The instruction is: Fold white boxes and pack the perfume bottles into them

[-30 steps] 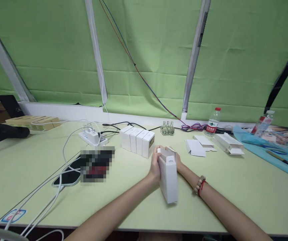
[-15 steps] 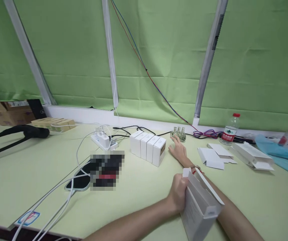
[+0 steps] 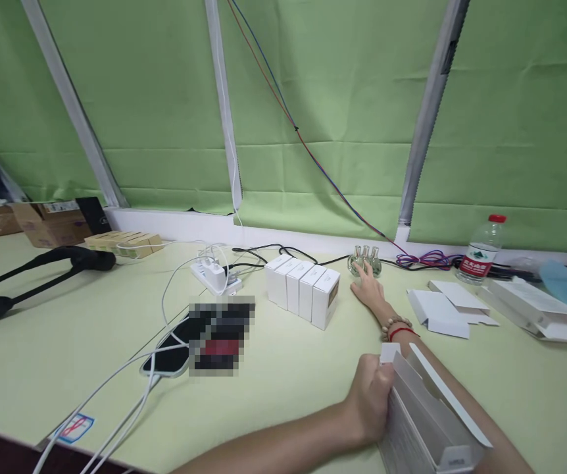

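My left hand (image 3: 373, 400) is closed around the side of a white cardboard box (image 3: 424, 421), whose top flaps stand open toward me. My right arm reaches past the box, with a beaded bracelet and a red string at the wrist. Fingers stretched forward, my right hand (image 3: 369, 289) is at the front of several small clear glass bottles (image 3: 373, 260) standing close together. Its fingertips overlap the bottles in view; whether they touch the glass I cannot tell. Left of that hand, a row of small white boxes (image 3: 323, 303) stands upright on the table.
Flattened white cartons (image 3: 439, 313) and another white box (image 3: 535, 303) lie at right, near a red-capped water bottle (image 3: 481, 253). On the left are a phone (image 3: 168, 355), a power strip (image 3: 214, 280), white cables and a black curved frame (image 3: 66, 260). Purple wires (image 3: 431, 260) run behind.
The view has turned slightly, shifting the table's contents. My right hand has come nearer the glass bottles, its fingers now in front of them. The left hand keeps its hold on the box.
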